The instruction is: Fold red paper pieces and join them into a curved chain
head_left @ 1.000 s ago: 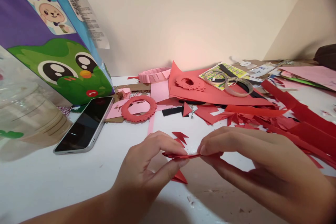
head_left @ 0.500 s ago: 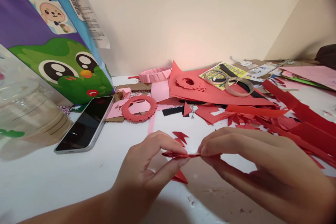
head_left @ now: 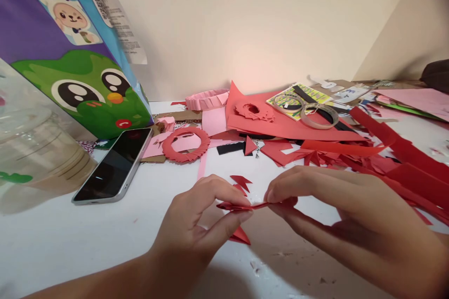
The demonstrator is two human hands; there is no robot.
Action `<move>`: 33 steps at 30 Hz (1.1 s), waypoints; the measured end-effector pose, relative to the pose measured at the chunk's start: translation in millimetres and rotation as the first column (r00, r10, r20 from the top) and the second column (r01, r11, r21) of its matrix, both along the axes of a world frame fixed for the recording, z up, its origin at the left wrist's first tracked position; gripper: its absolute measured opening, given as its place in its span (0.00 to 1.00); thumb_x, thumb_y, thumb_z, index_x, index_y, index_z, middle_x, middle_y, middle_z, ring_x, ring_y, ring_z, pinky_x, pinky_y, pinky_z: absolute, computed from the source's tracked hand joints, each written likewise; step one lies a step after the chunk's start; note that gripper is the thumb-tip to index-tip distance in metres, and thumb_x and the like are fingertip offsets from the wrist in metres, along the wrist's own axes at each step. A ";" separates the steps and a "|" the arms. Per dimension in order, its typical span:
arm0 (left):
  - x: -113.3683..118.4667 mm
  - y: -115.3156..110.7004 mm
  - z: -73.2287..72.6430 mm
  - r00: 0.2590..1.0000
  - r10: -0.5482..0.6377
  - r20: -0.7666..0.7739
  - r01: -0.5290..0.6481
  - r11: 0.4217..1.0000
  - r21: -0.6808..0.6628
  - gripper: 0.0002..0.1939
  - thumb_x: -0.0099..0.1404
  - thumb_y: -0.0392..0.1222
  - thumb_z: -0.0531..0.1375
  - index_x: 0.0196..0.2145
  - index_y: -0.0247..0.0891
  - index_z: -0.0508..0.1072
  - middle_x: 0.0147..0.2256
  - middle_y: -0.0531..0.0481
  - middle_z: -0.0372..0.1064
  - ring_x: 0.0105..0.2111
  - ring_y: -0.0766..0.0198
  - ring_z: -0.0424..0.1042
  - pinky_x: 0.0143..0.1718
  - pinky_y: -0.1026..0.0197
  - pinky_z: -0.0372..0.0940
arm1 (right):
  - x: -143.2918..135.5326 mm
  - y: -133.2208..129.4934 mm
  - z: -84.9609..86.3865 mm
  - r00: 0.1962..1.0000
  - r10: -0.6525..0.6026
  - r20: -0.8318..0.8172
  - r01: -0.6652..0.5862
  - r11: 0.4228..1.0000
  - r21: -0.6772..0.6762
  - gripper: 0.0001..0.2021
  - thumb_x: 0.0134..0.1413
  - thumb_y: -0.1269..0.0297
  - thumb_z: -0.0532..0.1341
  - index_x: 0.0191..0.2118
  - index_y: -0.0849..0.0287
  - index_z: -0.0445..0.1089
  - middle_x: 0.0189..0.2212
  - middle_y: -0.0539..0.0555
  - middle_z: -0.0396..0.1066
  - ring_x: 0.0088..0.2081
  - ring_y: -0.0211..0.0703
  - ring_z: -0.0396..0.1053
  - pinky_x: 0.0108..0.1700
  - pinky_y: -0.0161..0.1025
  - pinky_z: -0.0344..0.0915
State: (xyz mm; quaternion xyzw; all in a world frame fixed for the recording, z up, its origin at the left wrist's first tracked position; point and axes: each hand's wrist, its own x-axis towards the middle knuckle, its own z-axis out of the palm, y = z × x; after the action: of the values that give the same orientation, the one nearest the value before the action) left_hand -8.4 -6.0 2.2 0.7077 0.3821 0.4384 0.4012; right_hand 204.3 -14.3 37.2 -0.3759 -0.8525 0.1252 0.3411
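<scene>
Between my two hands is a thin folded piece of red paper (head_left: 258, 206), seen nearly edge-on just above the white table. My left hand (head_left: 199, 219) pinches its left part between thumb and forefinger. At the other end, the fingertips of my right hand (head_left: 336, 215) are closed on the paper, partly hiding it. Small red folded pieces (head_left: 241, 182) lie behind the held paper, and another red piece (head_left: 240, 235) shows below it, partly covered by my left thumb. A red folded-paper ring (head_left: 168, 147) rests on the table beyond my left hand.
A phone (head_left: 115, 166) and a clear plastic cup (head_left: 42, 149) stand left, before a purple and green bag (head_left: 87, 93). Rolls of tape (head_left: 320, 116) sit on red paper sheets at the back. Red strips and scraps (head_left: 403, 173) cover the right side.
My right fingertips have risen slightly, tilting the right end of the red paper upward. My left hand keeps its pinch in the same place.
</scene>
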 end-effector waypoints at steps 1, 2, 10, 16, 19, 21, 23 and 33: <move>-0.2 0.0 -0.6 1.000 -0.002 -0.002 0.002 1.000 0.003 0.14 0.61 0.28 0.64 0.33 0.50 0.76 0.32 0.61 0.74 0.35 0.69 0.73 0.39 0.69 0.67 | -0.5 0.3 -0.1 1.000 -0.002 0.000 0.002 1.000 -0.016 0.07 0.59 0.73 0.56 0.36 0.57 0.71 0.30 0.48 0.78 0.28 0.34 0.74 0.29 0.28 0.69; -0.3 0.2 -1.3 1.000 -0.005 0.001 0.005 1.000 0.004 0.14 0.61 0.28 0.64 0.34 0.50 0.76 0.33 0.61 0.74 0.35 0.69 0.73 0.39 0.69 0.67 | -0.9 0.7 -0.1 1.000 0.000 0.003 0.000 1.000 -0.030 0.07 0.59 0.73 0.57 0.36 0.57 0.71 0.30 0.48 0.78 0.28 0.34 0.74 0.29 0.29 0.69; -0.7 2.5 -3.6 0.994 -0.069 0.088 0.067 0.997 0.025 0.17 0.61 0.23 0.61 0.33 0.48 0.77 0.33 0.58 0.74 0.36 0.67 0.73 0.40 0.66 0.69 | -2.1 0.6 2.2 0.999 -0.028 -0.029 0.024 0.990 -0.136 0.07 0.58 0.71 0.58 0.33 0.56 0.73 0.29 0.47 0.78 0.27 0.36 0.74 0.26 0.30 0.68; 1.0 2.6 0.0 0.989 -0.073 0.132 0.072 0.997 0.018 0.21 0.58 0.20 0.60 0.33 0.49 0.80 0.32 0.56 0.76 0.37 0.64 0.74 0.41 0.63 0.70 | -4.2 1.8 3.7 0.990 -0.059 -0.129 0.026 0.970 -0.243 0.07 0.55 0.72 0.60 0.32 0.55 0.75 0.27 0.46 0.79 0.28 0.37 0.75 0.28 0.31 0.71; 2.5 3.2 0.6 0.988 -0.069 0.136 0.066 0.997 0.027 0.20 0.57 0.20 0.61 0.32 0.48 0.81 0.31 0.55 0.77 0.36 0.63 0.75 0.38 0.64 0.71 | -4.9 2.8 3.2 0.984 -0.084 -0.158 0.029 0.946 -0.324 0.06 0.55 0.71 0.61 0.31 0.55 0.75 0.27 0.46 0.78 0.27 0.36 0.75 0.25 0.29 0.70; 3.0 3.8 0.8 0.990 -0.065 0.122 0.061 0.998 0.034 0.20 0.57 0.20 0.61 0.31 0.47 0.81 0.32 0.54 0.77 0.35 0.63 0.75 0.37 0.64 0.71 | -5.0 3.2 2.9 0.983 -0.084 -0.164 0.022 0.936 -0.351 0.05 0.54 0.71 0.62 0.31 0.55 0.74 0.26 0.45 0.77 0.27 0.35 0.75 0.24 0.29 0.69; 2.8 4.0 0.9 0.991 -0.062 0.115 0.058 0.998 0.038 0.20 0.57 0.20 0.61 0.31 0.47 0.81 0.32 0.54 0.77 0.35 0.62 0.75 0.37 0.63 0.71 | -5.0 3.2 2.8 0.985 -0.081 -0.155 0.023 0.939 -0.344 0.05 0.54 0.71 0.62 0.31 0.55 0.74 0.26 0.45 0.77 0.27 0.35 0.75 0.24 0.28 0.70; 0.6 0.2 0.3 1.000 0.007 0.010 -0.006 1.000 -0.016 0.14 0.60 0.25 0.63 0.31 0.47 0.76 0.30 0.60 0.75 0.33 0.69 0.74 0.37 0.69 0.68 | 0.4 -2.2 -3.2 0.996 0.047 0.079 -0.054 0.994 0.092 0.13 0.63 0.75 0.53 0.31 0.58 0.72 0.31 0.55 0.79 0.30 0.41 0.76 0.28 0.35 0.69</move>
State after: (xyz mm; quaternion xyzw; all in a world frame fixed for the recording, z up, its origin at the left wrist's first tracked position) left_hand -7.8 -5.8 2.5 0.7010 0.3859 0.4402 0.4074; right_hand 204.6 -16.4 34.0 -0.3424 -0.8791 0.0790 0.3221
